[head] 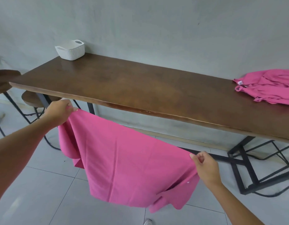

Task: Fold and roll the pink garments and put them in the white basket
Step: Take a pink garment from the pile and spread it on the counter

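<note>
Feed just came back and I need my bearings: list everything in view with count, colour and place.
table: 1, brown wood, against the grey wall
basket: 1, white, far left corner of the table
garment heap: 1, pink, right end of the table; number of pieces unclear
held garment: 1, pink, hanging in front of the table's near edge
round stools: 2, brown seats, beside the table's left end
metal frames: count unclear, black, under the table's right end
shoe: 1, white, bottom edge, on the floor
left hand: 1, grips the held garment's top left corner
right hand: 1, pinches its top right corner
</note>
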